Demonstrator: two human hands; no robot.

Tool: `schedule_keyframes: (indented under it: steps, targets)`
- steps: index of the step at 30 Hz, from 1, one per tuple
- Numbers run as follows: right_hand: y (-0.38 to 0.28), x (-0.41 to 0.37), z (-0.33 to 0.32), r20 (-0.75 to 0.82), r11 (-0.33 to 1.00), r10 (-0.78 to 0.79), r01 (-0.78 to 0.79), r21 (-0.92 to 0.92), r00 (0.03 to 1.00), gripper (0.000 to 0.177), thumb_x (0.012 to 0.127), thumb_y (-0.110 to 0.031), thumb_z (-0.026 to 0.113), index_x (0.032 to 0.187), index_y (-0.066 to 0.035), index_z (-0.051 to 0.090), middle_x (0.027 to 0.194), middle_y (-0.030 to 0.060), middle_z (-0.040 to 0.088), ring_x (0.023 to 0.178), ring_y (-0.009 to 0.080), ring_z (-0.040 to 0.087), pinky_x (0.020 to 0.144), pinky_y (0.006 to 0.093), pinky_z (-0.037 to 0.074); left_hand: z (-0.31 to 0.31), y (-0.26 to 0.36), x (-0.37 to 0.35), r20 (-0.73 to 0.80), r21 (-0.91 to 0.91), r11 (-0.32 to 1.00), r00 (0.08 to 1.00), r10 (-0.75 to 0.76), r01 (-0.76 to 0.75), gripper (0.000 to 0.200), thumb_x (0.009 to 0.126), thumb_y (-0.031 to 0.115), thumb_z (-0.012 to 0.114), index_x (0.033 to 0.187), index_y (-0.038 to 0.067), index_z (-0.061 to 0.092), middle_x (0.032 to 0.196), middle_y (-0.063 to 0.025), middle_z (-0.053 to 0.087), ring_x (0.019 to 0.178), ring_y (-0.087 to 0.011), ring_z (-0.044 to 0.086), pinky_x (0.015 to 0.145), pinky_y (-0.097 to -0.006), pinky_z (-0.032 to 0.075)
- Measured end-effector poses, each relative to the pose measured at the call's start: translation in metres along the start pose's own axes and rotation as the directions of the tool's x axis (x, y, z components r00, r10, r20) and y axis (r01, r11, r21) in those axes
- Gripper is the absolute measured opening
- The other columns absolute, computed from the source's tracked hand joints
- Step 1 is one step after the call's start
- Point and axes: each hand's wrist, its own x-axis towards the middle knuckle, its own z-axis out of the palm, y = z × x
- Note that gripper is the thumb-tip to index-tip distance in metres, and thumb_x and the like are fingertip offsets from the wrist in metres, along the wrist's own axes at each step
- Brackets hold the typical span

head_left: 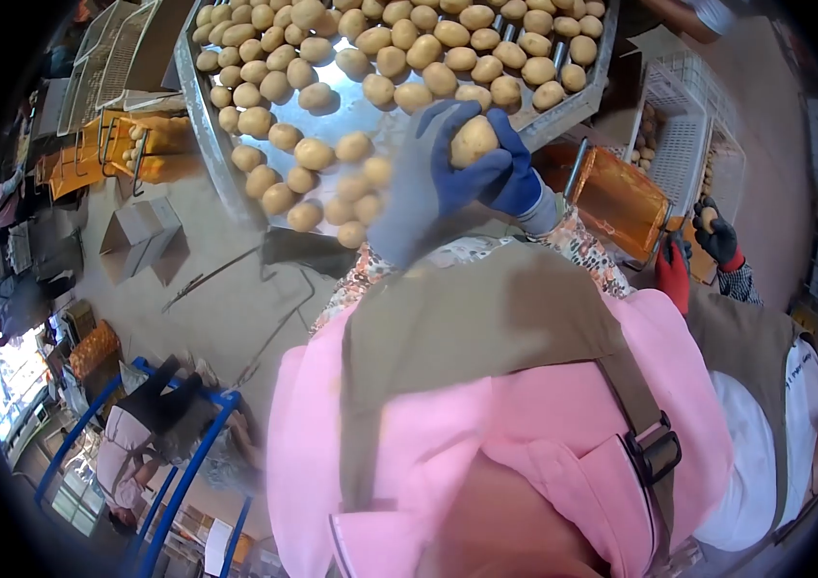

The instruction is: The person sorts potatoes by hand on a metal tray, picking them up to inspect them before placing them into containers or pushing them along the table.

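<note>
Both of my hands wear grey and blue gloves and meet around one potato (pixel 474 144) over the near edge of the metal sorting tray (pixel 199 106). My left hand (pixel 428 173) wraps the potato from the left side. On the right, my right hand (pixel 517 173) has its fingers curled against the same potato. Many loose potatoes (pixel 423 50) cover the far part of the tray, and a smaller group (pixel 314 154) lies at its near left, left of my left hand.
An orange bin (pixel 616 200) hangs right of the tray, near white crates (pixel 669 140). A co-worker's gloved hands (pixel 717 234) hold a potato there. Left are another orange bin (pixel 72 166), an open cardboard box (pixel 139 236), a blue rail (pixel 183 482) and a person (pixel 130 443).
</note>
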Motion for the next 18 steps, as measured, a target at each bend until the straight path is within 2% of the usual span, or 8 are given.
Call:
schedule_keyframes:
  steps: [1, 4, 8, 10, 11, 12, 15, 18]
  targets:
    - [-0.003, -0.003, 0.000, -0.003, 1.000, 0.001, -0.001, -0.002, 1.000, 0.060, 0.096, -0.045, 0.052, 0.139, -0.006, 0.036, 0.133, 0.0093, 0.045, 0.120, 0.0194, 0.049, 0.103, 0.0301, 0.041, 0.000, 0.005, 0.000, 0.001, -0.004, 1.000, 1.000, -0.001, 0.001, 0.060, 0.068, 0.023, 0.079, 0.120, 0.003, 0.057, 0.119, -0.0183, 0.054, 0.108, -0.0324, 0.055, 0.092, -0.0414, 0.046]
    - [-0.006, -0.007, 0.010, 0.039, 0.762, 0.296, -0.260, 0.592, 0.954, 0.060, 0.094, -0.052, 0.050, 0.136, -0.011, 0.042, 0.124, 0.0086, 0.052, 0.109, 0.0201, 0.055, 0.095, 0.0320, 0.046, -0.001, 0.010, -0.001, -0.071, 0.232, 0.918, 0.936, 0.345, -0.321, 0.038, 0.076, 0.023, 0.075, 0.107, 0.003, 0.066, 0.107, -0.0149, 0.066, 0.100, -0.0292, 0.062, 0.088, -0.0382, 0.049]
    - [-0.012, -0.014, 0.027, -0.053, 0.864, 0.343, -0.293, 0.410, 0.938, 0.054, 0.093, -0.058, 0.044, 0.130, -0.018, 0.048, 0.109, 0.0066, 0.059, 0.089, 0.0209, 0.059, 0.075, 0.0338, 0.050, 0.007, -0.012, -0.002, -0.085, -0.055, 0.997, 0.995, -0.049, 0.045, 0.027, 0.095, 0.024, 0.057, 0.100, 0.000, 0.068, 0.088, -0.0061, 0.070, 0.085, -0.0115, 0.063, 0.075, -0.0273, 0.051]
    - [-0.002, -0.011, 0.016, 0.174, 0.779, 0.260, -0.313, 0.544, 0.950, 0.055, 0.094, -0.058, 0.042, 0.130, -0.017, 0.047, 0.109, 0.0065, 0.059, 0.088, 0.0202, 0.058, 0.075, 0.0344, 0.050, 0.000, -0.013, 0.002, 0.225, -0.505, 0.663, 0.826, -0.518, 0.553, 0.033, 0.097, 0.030, 0.055, 0.103, -0.001, 0.067, 0.093, -0.0037, 0.068, 0.084, -0.0089, 0.062, 0.073, -0.0252, 0.051]
    - [0.001, -0.005, 0.027, -0.250, 0.991, 0.045, -0.075, -0.111, 0.967, 0.050, 0.097, -0.051, 0.043, 0.129, -0.013, 0.047, 0.112, 0.0062, 0.057, 0.091, 0.0187, 0.058, 0.076, 0.0321, 0.051, 0.002, -0.017, -0.004, 0.128, -0.343, 0.892, 0.956, -0.265, 0.294, 0.034, 0.096, 0.032, 0.055, 0.106, 0.001, 0.066, 0.099, -0.0048, 0.067, 0.084, -0.0092, 0.062, 0.070, -0.0244, 0.052]
    - [-0.012, -0.012, 0.031, 0.160, 0.693, -0.351, 0.371, -0.619, 0.923, 0.042, 0.098, -0.034, 0.049, 0.130, -0.009, 0.044, 0.116, 0.0059, 0.055, 0.097, 0.0167, 0.057, 0.079, 0.0296, 0.051, 0.008, -0.018, -0.011, 0.007, -0.160, 0.987, 1.000, -0.010, 0.011, 0.036, 0.096, 0.034, 0.056, 0.109, 0.002, 0.064, 0.099, -0.0043, 0.066, 0.082, -0.0084, 0.061, 0.069, -0.0230, 0.051]
    - [-0.022, -0.009, 0.040, 0.235, 0.853, -0.259, 0.336, -0.400, 0.937, 0.038, 0.098, -0.021, 0.051, 0.132, -0.007, 0.040, 0.115, 0.0044, 0.054, 0.098, 0.0152, 0.057, 0.082, 0.0292, 0.051, -0.008, 0.005, -0.004, 0.291, -0.286, 0.936, 0.949, -0.118, 0.204, 0.039, 0.090, 0.033, 0.063, 0.113, 0.001, 0.061, 0.098, -0.0056, 0.063, 0.089, -0.0153, 0.060, 0.082, -0.0295, 0.049]
    - [-0.012, -0.015, 0.025, 0.088, 0.919, -0.155, 0.176, -0.352, 0.984, 0.037, 0.099, -0.023, 0.048, 0.131, -0.007, 0.041, 0.114, 0.0045, 0.052, 0.102, 0.0162, 0.055, 0.090, 0.0292, 0.047, 0.003, -0.002, -0.003, 0.208, -0.113, 0.980, 0.968, -0.139, 0.165, 0.052, 0.079, 0.033, 0.072, 0.117, 0.001, 0.058, 0.108, -0.0122, 0.061, 0.101, -0.0230, 0.058, 0.089, -0.0356, 0.047]
